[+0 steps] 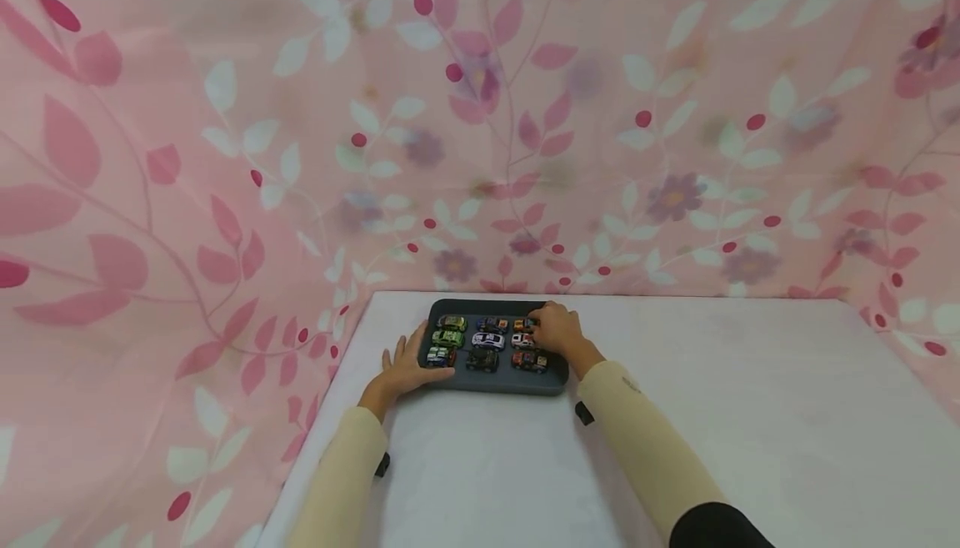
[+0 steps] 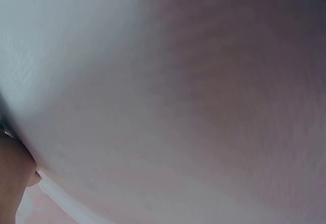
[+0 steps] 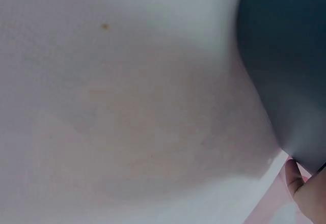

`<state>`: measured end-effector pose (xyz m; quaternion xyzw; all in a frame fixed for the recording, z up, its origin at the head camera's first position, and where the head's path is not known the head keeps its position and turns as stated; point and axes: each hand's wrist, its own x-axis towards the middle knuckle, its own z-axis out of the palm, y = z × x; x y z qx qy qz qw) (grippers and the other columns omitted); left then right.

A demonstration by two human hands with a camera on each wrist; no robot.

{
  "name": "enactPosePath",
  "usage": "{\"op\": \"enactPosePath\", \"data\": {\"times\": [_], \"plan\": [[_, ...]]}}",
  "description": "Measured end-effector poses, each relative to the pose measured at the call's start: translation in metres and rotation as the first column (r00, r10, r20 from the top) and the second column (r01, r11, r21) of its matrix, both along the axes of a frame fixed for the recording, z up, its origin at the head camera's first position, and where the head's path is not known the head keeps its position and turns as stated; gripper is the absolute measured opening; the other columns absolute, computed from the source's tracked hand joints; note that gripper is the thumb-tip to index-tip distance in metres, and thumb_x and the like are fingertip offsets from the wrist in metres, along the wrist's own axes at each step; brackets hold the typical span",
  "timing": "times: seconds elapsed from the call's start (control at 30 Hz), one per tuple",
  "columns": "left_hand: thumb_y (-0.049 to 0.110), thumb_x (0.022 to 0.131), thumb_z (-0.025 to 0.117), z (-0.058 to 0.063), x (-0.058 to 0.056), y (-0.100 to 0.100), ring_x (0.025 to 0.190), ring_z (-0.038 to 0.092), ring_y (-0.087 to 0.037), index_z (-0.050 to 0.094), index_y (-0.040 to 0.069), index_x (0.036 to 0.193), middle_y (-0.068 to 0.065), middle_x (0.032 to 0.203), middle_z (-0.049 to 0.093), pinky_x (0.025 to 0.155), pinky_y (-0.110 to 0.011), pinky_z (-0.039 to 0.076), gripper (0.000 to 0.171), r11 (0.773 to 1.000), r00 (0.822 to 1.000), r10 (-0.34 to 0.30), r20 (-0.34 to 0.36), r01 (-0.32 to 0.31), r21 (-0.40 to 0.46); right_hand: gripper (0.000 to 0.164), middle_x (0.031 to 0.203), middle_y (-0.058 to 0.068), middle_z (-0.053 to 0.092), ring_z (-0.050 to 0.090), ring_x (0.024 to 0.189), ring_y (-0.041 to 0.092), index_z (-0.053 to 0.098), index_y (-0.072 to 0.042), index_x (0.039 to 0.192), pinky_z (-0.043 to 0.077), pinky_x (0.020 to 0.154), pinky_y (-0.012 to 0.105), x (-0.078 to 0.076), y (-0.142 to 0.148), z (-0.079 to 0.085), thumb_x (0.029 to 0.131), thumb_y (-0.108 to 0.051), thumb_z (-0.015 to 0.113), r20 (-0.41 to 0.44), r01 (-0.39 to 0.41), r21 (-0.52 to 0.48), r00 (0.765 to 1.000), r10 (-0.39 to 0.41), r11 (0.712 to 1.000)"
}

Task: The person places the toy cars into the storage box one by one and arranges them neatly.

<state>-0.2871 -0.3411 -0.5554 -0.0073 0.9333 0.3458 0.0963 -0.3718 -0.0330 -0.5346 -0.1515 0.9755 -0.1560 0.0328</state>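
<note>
A dark grey tray [image 1: 495, 383] holds several small toy cars in rows, among them a green car [image 1: 448, 338], a white car [image 1: 488, 340] and a black car [image 1: 482, 360]. My left hand [image 1: 405, 371] rests at the tray's left end, fingers spread and thumb along the front edge. Over the back right corner, my right hand [image 1: 558, 328] bends its fingers down and pinches an orange toy car [image 1: 525, 325], partly covering it. The right wrist view shows the tray's dark side [image 3: 285, 71] and part of that hand [image 3: 308, 198]; fingertip contact is hidden there.
The tray stands near the back edge of a white table [image 1: 712, 414]. Pink floral cloth [image 1: 510, 131] hangs behind and at the left. The left wrist view is mostly blurred white surface, with a sliver of hand at its edge.
</note>
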Motion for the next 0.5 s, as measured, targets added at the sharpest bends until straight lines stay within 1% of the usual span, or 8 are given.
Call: {"op": "enactPosePath", "data": {"times": [0.13, 0.2, 0.27, 0.33, 0.37, 0.4, 0.47, 0.5], "plan": [[0.075, 0.068, 0.073, -0.005, -0.004, 0.008, 0.153, -0.002, -0.041, 0.004, 0.031, 0.160, -0.011, 0.167, 0.010, 0.117, -0.064, -0.013, 0.123, 0.999, 1.000, -0.019, 0.007, 0.019, -0.029, 0.039, 0.128, 0.015, 0.062, 0.058, 0.119, 0.033, 0.065, -0.012, 0.130, 0.044, 0.098, 0.059, 0.001, 0.008, -0.004, 0.094, -0.024, 0.062, 0.019, 0.040, -0.030, 0.999, -0.039, 0.999], [0.076, 0.068, 0.072, -0.008, -0.003, 0.009, 0.153, 0.000, -0.043, 0.005, 0.031, 0.160, -0.012, 0.167, 0.011, 0.116, -0.065, -0.012, 0.122, 0.999, 1.000, -0.020, 0.006, 0.020, -0.028, 0.040, 0.130, 0.015, 0.062, 0.056, 0.121, 0.032, 0.063, -0.011, 0.132, 0.041, 0.101, 0.059, 0.003, 0.009, -0.009, 0.094, -0.025, 0.062, 0.029, 0.057, -0.045, 0.998, -0.056, 0.997], [0.078, 0.068, 0.070, -0.012, -0.001, 0.010, 0.153, -0.001, -0.043, 0.004, 0.032, 0.160, -0.011, 0.167, 0.011, 0.116, -0.065, -0.012, 0.122, 0.999, 1.000, -0.026, 0.008, 0.027, -0.021, 0.040, 0.129, 0.014, 0.062, 0.057, 0.121, 0.031, 0.062, -0.011, 0.132, 0.039, 0.103, 0.060, 0.005, 0.010, -0.012, 0.094, -0.025, 0.062, 0.017, 0.067, -0.059, 0.998, -0.067, 0.996], [0.079, 0.070, 0.068, -0.015, -0.001, 0.008, 0.152, -0.001, -0.043, 0.004, 0.033, 0.160, -0.012, 0.167, 0.011, 0.115, -0.066, -0.013, 0.120, 0.999, 1.000, -0.030, 0.008, 0.030, -0.009, 0.040, 0.129, 0.015, 0.062, 0.057, 0.122, 0.031, 0.061, -0.010, 0.132, 0.038, 0.103, 0.060, 0.007, 0.013, -0.012, 0.094, -0.024, 0.061, -0.026, 0.064, -0.084, 0.997, -0.066, 0.994], [0.079, 0.070, 0.067, -0.016, 0.000, 0.006, 0.152, -0.001, -0.045, 0.005, 0.032, 0.160, -0.014, 0.166, 0.011, 0.114, -0.067, -0.013, 0.119, 1.000, 1.000, -0.028, 0.001, 0.028, -0.003, 0.041, 0.130, 0.015, 0.061, 0.057, 0.122, 0.032, 0.059, -0.009, 0.133, 0.038, 0.103, 0.060, 0.008, 0.015, -0.011, 0.094, -0.023, 0.061, -0.057, 0.056, -0.098, 0.996, -0.062, 0.994], [0.080, 0.071, 0.065, -0.018, -0.001, 0.003, 0.152, -0.002, -0.043, 0.003, 0.033, 0.160, -0.013, 0.167, 0.011, 0.115, -0.066, -0.013, 0.118, 1.000, 1.000, -0.022, 0.006, 0.022, -0.013, 0.043, 0.131, 0.016, 0.060, 0.057, 0.122, 0.033, 0.057, -0.009, 0.135, 0.039, 0.103, 0.061, 0.008, 0.018, -0.009, 0.094, -0.022, 0.061, -0.093, 0.044, -0.114, 0.994, -0.055, 0.992], [0.080, 0.074, 0.062, -0.019, 0.000, -0.004, 0.153, -0.003, -0.041, 0.002, 0.034, 0.160, -0.012, 0.167, 0.011, 0.116, -0.065, -0.014, 0.114, 1.000, 1.000, -0.002, 0.013, 0.002, -0.030, 0.046, 0.130, 0.019, 0.060, 0.058, 0.120, 0.036, 0.054, -0.007, 0.138, 0.042, 0.100, 0.060, 0.009, 0.026, -0.004, 0.094, -0.019, 0.062, -0.186, 0.002, -0.140, 0.982, -0.028, 0.990], [0.078, 0.075, 0.062, -0.019, -0.001, -0.008, 0.152, -0.003, -0.042, 0.002, 0.034, 0.160, -0.014, 0.167, 0.011, 0.115, -0.065, -0.015, 0.112, 1.000, 1.000, 0.010, 0.019, -0.010, -0.029, 0.048, 0.129, 0.020, 0.059, 0.058, 0.118, 0.038, 0.052, -0.007, 0.139, 0.044, 0.098, 0.060, 0.009, 0.032, -0.002, 0.093, -0.017, 0.062, -0.241, -0.027, -0.142, 0.970, -0.009, 0.989]]}}
